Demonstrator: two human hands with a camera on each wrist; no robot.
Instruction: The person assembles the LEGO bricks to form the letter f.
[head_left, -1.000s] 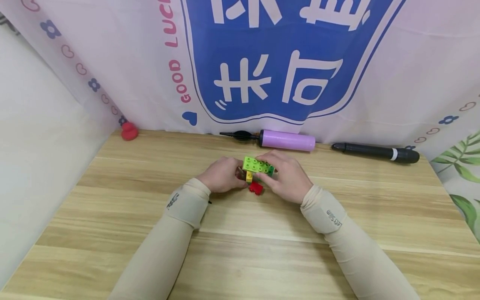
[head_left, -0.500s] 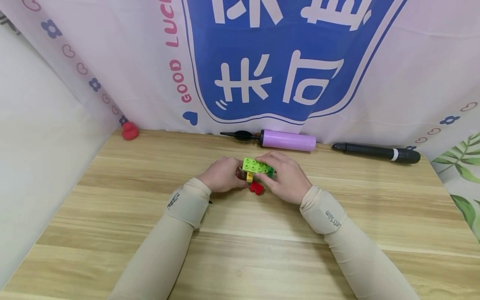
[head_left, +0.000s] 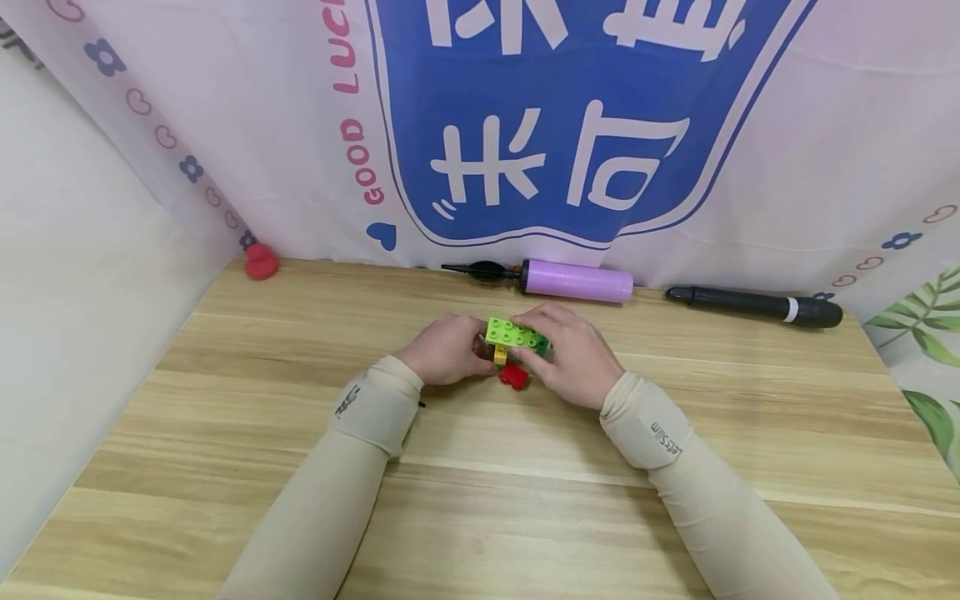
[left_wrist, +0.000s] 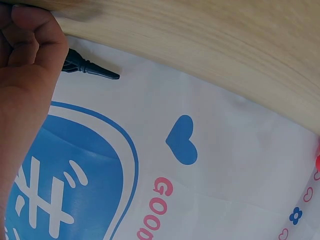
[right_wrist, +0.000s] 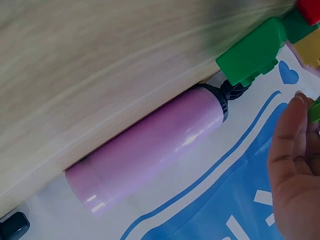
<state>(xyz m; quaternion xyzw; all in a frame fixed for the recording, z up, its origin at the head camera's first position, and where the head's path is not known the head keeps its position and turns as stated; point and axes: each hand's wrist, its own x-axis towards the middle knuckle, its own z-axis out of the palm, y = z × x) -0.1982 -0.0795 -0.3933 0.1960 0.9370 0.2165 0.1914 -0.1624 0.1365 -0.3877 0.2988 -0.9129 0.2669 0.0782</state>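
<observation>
Fingers of the right hand (head_left: 573,360) curl in a grip round the lime-green studded plastic brick (head_left: 514,333), held just above the pale wooden table (head_left: 675,517); the left hand (head_left: 446,350) pinches the small yellow brick (head_left: 499,356) beneath it, a red brick (head_left: 513,377) lowest; this looks like pressing pieces together, which calls for aligned studs; beyond lie a lilac cylindrical pump (head_left: 573,281) and a black tube (head_left: 753,305), well apart, nothing obstructing.
</observation>
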